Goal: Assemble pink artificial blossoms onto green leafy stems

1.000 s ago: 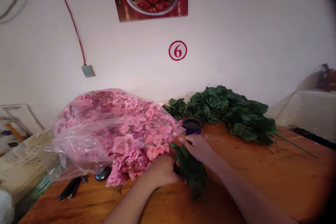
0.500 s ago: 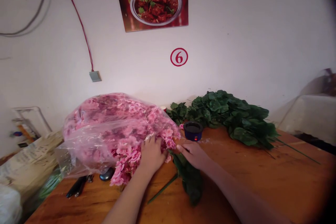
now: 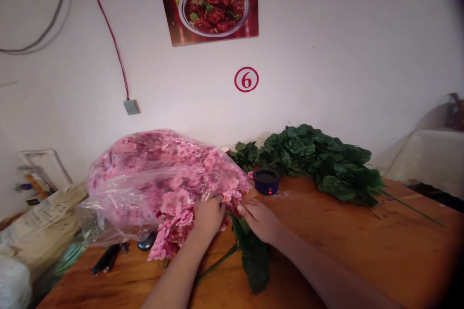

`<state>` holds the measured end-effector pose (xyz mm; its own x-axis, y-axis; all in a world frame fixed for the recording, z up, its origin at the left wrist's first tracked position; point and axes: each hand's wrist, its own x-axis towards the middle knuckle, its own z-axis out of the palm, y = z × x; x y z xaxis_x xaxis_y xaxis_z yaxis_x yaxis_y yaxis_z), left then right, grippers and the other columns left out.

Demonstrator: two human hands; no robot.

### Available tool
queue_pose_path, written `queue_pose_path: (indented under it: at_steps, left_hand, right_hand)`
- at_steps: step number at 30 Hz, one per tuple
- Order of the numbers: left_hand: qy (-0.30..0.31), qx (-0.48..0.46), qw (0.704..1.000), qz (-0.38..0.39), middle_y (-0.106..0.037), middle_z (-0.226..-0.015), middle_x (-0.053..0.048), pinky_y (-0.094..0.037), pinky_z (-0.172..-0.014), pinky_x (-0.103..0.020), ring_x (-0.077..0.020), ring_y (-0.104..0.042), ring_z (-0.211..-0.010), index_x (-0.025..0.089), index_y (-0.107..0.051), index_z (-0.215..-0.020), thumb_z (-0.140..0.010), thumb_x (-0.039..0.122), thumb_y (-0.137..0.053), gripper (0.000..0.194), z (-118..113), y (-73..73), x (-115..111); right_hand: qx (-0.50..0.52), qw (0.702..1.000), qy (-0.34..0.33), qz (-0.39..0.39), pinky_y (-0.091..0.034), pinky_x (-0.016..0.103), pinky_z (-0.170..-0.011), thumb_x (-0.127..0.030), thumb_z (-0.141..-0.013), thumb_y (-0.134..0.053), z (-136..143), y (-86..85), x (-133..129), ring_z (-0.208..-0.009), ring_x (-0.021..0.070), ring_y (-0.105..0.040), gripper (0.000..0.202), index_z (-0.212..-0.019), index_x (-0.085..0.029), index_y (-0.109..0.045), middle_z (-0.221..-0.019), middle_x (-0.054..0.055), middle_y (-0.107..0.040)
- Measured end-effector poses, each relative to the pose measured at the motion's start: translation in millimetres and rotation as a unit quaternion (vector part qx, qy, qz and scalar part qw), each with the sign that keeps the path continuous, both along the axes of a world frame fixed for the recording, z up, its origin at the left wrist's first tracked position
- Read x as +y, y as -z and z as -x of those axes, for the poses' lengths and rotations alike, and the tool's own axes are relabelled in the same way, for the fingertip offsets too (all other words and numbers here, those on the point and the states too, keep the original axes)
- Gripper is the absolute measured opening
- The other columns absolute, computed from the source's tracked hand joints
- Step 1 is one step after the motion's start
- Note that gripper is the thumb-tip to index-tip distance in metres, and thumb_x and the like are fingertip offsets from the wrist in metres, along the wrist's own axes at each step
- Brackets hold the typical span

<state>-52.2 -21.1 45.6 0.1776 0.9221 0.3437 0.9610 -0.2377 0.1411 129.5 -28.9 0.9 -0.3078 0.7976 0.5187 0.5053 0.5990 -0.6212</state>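
Observation:
Pink artificial blossoms (image 3: 176,203) spill from the mouth of a clear plastic bag (image 3: 119,193) full of the same flowers. My left hand (image 3: 210,215) is among them, its fingers curled round a blossom sprig beside the bag's edge. Close on its right, my right hand (image 3: 259,219) has its thumb and fingers drawn together; what lies between them is hidden. Below and between the hands hangs a green artificial leaf sprig (image 3: 255,260), its stem slanting down to the left. Its upper end meets the pink flowers near both hands' fingertips.
A small dark blue pot (image 3: 266,183) with a lit red light stands behind my right hand. Green leaf sprigs (image 3: 315,154) are heaped at the back right. Scissors-like black tools (image 3: 106,258) and a dark round object (image 3: 147,241) lie on the wooden table (image 3: 344,251) at left.
My right hand has shifted slightly left and down, nearer my left hand. The green leaf sprig has moved left with it. The left hand's fingers look more curled.

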Motion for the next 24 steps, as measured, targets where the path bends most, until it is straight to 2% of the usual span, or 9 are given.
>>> queue_pose_path:
  at_steps: [2,4,7,9,11,13,16,19,24]
  left_hand:
    - [0.037,-0.074,0.995,-0.053,-0.065,-0.098,-0.008,-0.040,-0.089,-0.034,-0.0225,-0.057,-0.099,0.020,-0.067,-0.090,-0.089,0.030,-0.045,0.025,0,-2.7,0]
    - [0.096,-0.172,0.976,-0.094,-0.066,-0.096,-0.007,-0.041,-0.089,-0.033,-0.0212,-0.057,-0.098,0.019,-0.067,-0.090,-0.090,0.029,-0.044,0.025,0,-1.9,1]
    - [0.183,-0.308,0.928,-0.101,-0.068,-0.094,-0.005,-0.045,-0.082,-0.031,-0.0193,-0.061,-0.090,0.019,-0.066,-0.096,-0.090,0.027,-0.045,0.024,-2,4.7,3]
    - [0.217,-0.348,0.907,-0.097,-0.069,-0.096,-0.005,-0.047,-0.081,-0.030,-0.0189,-0.062,-0.089,0.019,-0.066,-0.098,-0.089,0.025,-0.047,0.022,-5,9.3,3]
    - [0.232,-0.338,0.906,-0.107,-0.069,-0.097,-0.005,-0.046,-0.082,-0.031,-0.0194,-0.061,-0.092,0.020,-0.067,-0.097,-0.088,0.024,-0.050,0.020,-8,11.5,1]
    - [0.245,-0.298,0.915,-0.118,-0.069,-0.097,-0.005,-0.044,-0.085,-0.033,-0.0200,-0.060,-0.093,0.021,-0.068,-0.096,-0.088,0.024,-0.052,0.019,-11,10.6,-3]
    - [0.265,-0.234,0.929,-0.113,-0.069,-0.098,-0.004,-0.042,-0.086,-0.035,-0.0204,-0.060,-0.093,0.024,-0.068,-0.101,-0.088,0.027,-0.053,0.020,-14,6.8,-8]
    - [0.269,-0.213,0.933,-0.107,-0.070,-0.099,-0.004,-0.043,-0.085,-0.035,-0.0204,-0.060,-0.093,0.026,-0.068,-0.103,-0.089,0.028,-0.052,0.021,-15,5.5,-10]
    - [0.292,-0.226,0.925,-0.088,-0.069,-0.091,-0.005,-0.044,-0.081,-0.031,-0.0187,-0.060,-0.088,0.023,-0.070,-0.094,-0.089,0.027,-0.051,0.020,-15,9.5,-5]
  right_hand:
    - [0.013,1.000,0.015,0.007,-0.037,0.035,-0.081,-0.043,-0.094,-0.038,4,1.4,-1,-0.088,0.0223,-0.055,0.033,-0.086,-0.022,-0.062,-0.087,0.007,-0.064]
    - [0.044,0.998,0.029,0.022,-0.038,0.035,-0.082,-0.044,-0.092,-0.041,7,2.6,-2,-0.091,0.0226,-0.056,0.030,-0.096,-0.022,-0.061,-0.092,0.007,-0.064]
    - [0.108,0.991,0.034,0.064,-0.043,0.035,-0.077,-0.048,-0.089,-0.046,11,3.6,0,-0.083,0.0220,-0.058,0.032,-0.101,-0.021,-0.059,-0.090,0.006,-0.064]
    - [0.179,0.980,-0.002,0.087,-0.045,0.035,-0.080,-0.049,-0.087,-0.050,13,4.0,4,-0.086,0.0216,-0.060,0.035,-0.109,-0.022,-0.057,-0.095,0.006,-0.065]
    - [0.272,0.955,-0.061,0.098,-0.044,0.036,-0.088,-0.048,-0.086,-0.053,15,4.9,11,-0.099,0.0215,-0.059,0.042,-0.120,-0.024,-0.052,-0.110,0.006,-0.064]
    - [0.348,0.927,-0.100,0.101,-0.043,0.035,-0.092,-0.047,-0.084,-0.056,14,6.5,19,-0.107,0.0212,-0.057,0.044,-0.122,-0.025,-0.051,-0.117,0.005,-0.062]
    - [0.377,0.914,-0.099,0.109,-0.048,0.030,-0.076,-0.046,-0.082,-0.059,9,9.2,29,-0.085,0.0186,-0.061,0.032,-0.102,-0.022,-0.062,-0.094,0.004,-0.067]
    - [0.383,0.911,-0.087,0.127,-0.047,0.027,-0.063,-0.047,-0.081,-0.061,2,10.8,34,-0.064,0.0138,-0.057,0.029,-0.089,-0.019,-0.065,-0.076,0.001,-0.065]
    - [0.394,0.895,-0.096,0.184,-0.050,0.028,-0.062,-0.049,-0.074,-0.068,3,15.6,38,-0.069,0.0154,-0.061,0.037,-0.098,-0.020,-0.063,-0.091,0.004,-0.068]
